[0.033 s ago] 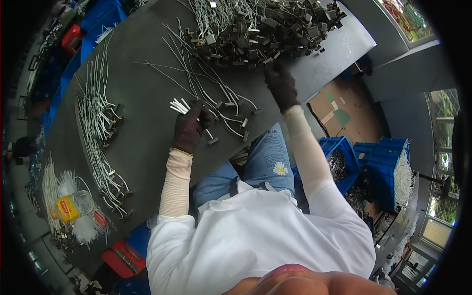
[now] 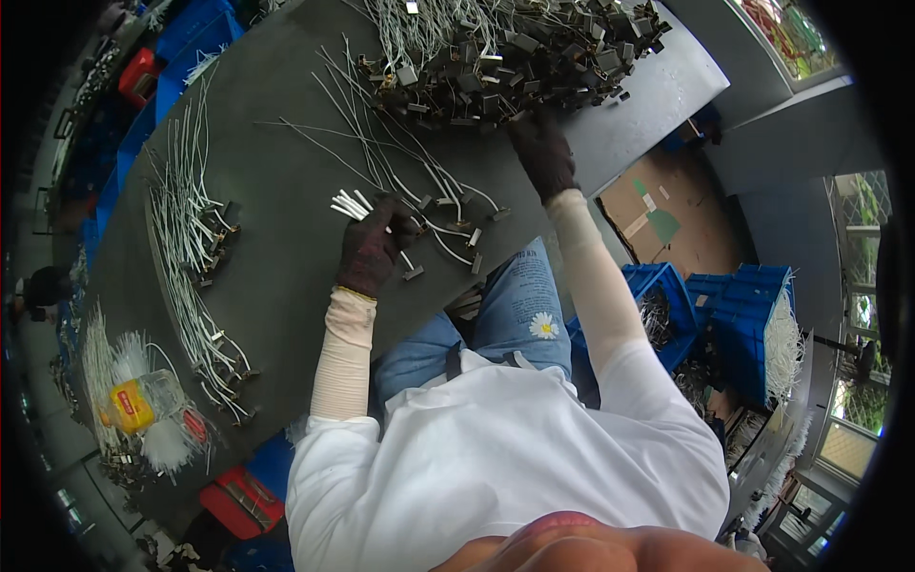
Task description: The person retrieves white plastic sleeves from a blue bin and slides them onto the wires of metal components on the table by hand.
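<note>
My left hand (image 2: 376, 246), in a dark knitted glove, is closed around a small bunch of short white tubes (image 2: 350, 204) whose ends stick out to the left. Beside it on the table lie several wires with white sleeves and small dark metal-faced end pieces (image 2: 474, 237). My right hand (image 2: 545, 160), gloved alike, reaches to the near edge of a large heap of dark block-like parts (image 2: 515, 71) with pale wires. Its fingertips merge with the dark heap, so their grip is hidden.
On the left of the dark table (image 2: 286, 248) lie rows of wired parts (image 2: 186, 224). A clear bottle with a yellow label (image 2: 131, 405) sits by bundles of white strands. Blue crates (image 2: 729, 324) stand at right, near a flattened cardboard sheet (image 2: 667, 214). A red container (image 2: 240, 502) is lower left.
My right hand has shifted slightly further toward the heap. The left hand, with the white tubes, has barely moved.
</note>
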